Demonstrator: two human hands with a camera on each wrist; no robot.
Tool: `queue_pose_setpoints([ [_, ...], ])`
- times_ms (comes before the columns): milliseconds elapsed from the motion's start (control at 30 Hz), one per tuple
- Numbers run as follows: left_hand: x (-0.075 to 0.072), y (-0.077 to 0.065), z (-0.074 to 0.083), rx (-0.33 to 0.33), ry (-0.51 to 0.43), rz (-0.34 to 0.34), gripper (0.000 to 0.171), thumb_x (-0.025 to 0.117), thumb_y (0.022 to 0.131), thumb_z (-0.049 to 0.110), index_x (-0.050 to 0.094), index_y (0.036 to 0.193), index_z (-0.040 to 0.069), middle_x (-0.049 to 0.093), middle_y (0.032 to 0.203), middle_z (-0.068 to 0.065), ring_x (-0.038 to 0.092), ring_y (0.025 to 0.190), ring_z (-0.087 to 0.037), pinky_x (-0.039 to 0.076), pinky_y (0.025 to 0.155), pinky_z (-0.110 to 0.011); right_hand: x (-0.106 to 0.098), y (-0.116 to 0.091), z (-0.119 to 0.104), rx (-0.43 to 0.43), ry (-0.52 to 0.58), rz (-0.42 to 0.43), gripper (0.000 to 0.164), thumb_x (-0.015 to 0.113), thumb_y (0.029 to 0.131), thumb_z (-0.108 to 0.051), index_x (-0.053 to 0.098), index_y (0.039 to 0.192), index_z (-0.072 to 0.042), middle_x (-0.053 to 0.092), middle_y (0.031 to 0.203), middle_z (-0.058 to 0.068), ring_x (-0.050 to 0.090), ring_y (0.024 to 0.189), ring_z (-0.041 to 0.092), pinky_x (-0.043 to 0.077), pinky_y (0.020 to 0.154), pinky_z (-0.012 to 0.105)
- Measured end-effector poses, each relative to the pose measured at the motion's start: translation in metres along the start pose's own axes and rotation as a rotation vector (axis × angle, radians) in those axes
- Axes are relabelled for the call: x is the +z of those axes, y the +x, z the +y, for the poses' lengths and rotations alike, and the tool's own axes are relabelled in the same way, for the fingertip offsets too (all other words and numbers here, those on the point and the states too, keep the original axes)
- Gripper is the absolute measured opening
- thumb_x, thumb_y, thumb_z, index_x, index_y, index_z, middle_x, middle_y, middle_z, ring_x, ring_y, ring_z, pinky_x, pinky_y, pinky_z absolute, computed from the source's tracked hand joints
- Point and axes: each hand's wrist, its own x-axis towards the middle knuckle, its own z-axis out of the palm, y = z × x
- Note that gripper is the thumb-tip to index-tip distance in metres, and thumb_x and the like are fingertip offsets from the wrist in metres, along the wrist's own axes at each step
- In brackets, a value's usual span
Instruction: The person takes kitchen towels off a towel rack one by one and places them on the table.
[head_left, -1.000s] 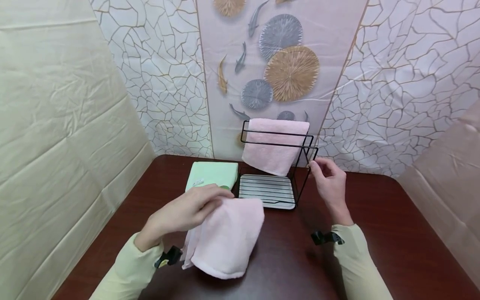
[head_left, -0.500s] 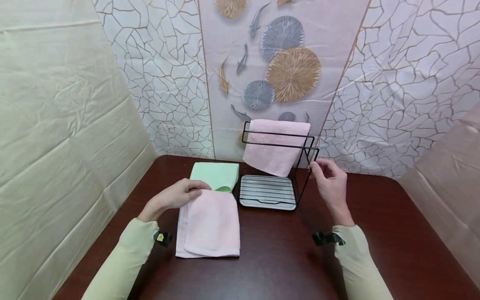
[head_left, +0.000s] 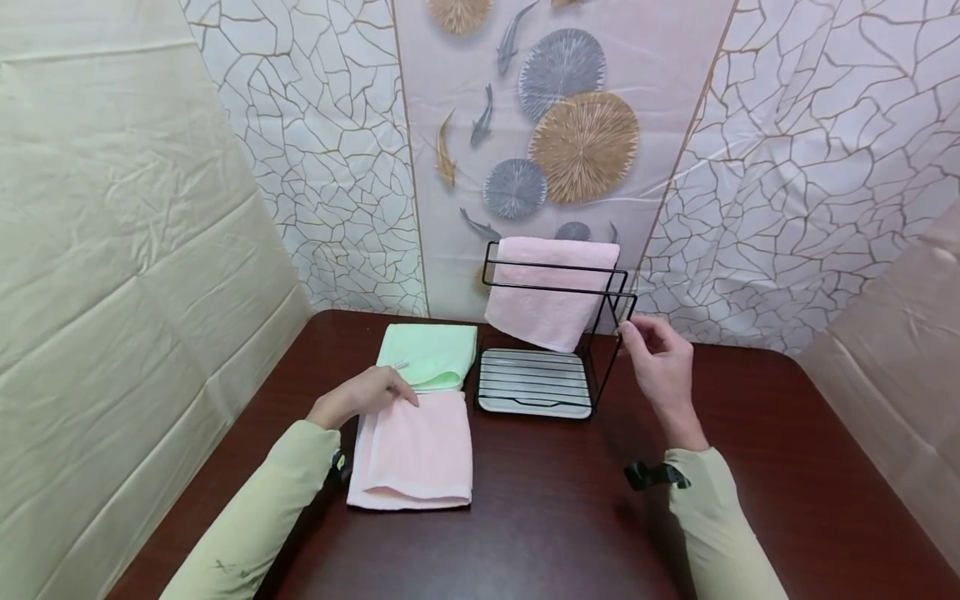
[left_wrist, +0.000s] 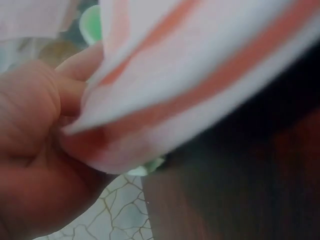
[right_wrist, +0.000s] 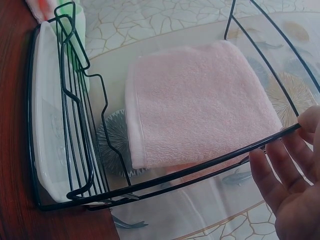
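Note:
A folded pink towel with a white hem lies on the table, left of centre. My left hand is at its upper left edge; in the left wrist view the fingers pinch the towel's layered, orange-striped edge. My right hand holds the right upright of a black wire rack between thumb and fingertips. Over the rack's back bar hangs another folded pink towel. A white tray sits in the rack's base beneath the wires.
Behind the pink towel lies a folded green towel, with a curled front edge and a small label, left of the rack. The dark wooden table meets a patterned backdrop at the back and fabric walls at both sides.
The pink towel under my left hand has come down flat onto the table and shifted left, in front of the green one. My right hand keeps its hold on the rack.

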Motion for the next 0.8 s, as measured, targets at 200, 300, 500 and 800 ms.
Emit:
queue_pose_setpoints([
  [200,0.006,0.003,-0.003,0.033,0.095,0.071,0.057,0.042,0.081,-0.018,0.081,0.09,0.023,0.073,0.102,-0.002,0.063,0.11,-0.022,0.049,0.098,-0.039,0.0,0.0,0.001,-0.008,0.008,-0.006,0.015,0.062,0.092,0.004,0.065,0.101,0.016,0.061,0.084,0.027,0.059,0.064,-0.004,0.048,0.058,0.013],
  [300,0.006,0.003,-0.003,0.046,0.113,0.088,0.054,0.043,0.082,-0.017,0.08,0.091,0.022,0.073,0.102,-0.001,0.063,0.111,-0.023,0.049,0.098,-0.04,0.0,0.0,0.001,-0.008,0.009,-0.007,0.015,0.062,0.092,0.004,0.065,0.1,0.016,0.062,0.082,0.019,0.059,0.064,-0.004,0.048,0.058,0.013],
  [500,0.002,0.002,0.005,0.078,0.149,0.142,0.035,0.051,0.093,-0.005,0.078,0.093,0.018,0.074,0.105,-0.002,0.063,0.116,-0.026,0.049,0.098,-0.042,0.0,0.0,-0.001,-0.01,-0.004,-0.001,0.014,0.061,0.092,0.005,0.065,0.1,0.016,0.062,0.08,0.004,0.058,0.063,-0.004,0.045,0.055,0.013],
  [800,-0.028,0.001,0.026,0.021,0.073,0.265,0.03,0.046,0.097,0.003,0.074,0.105,0.01,0.073,0.105,-0.006,0.066,0.099,-0.02,0.052,0.08,-0.035,0.001,0.0,0.001,-0.009,0.027,0.015,0.014,0.062,0.091,0.005,0.064,0.099,0.017,0.063,0.078,-0.001,0.059,0.062,-0.002,0.045,0.055,0.014],
])
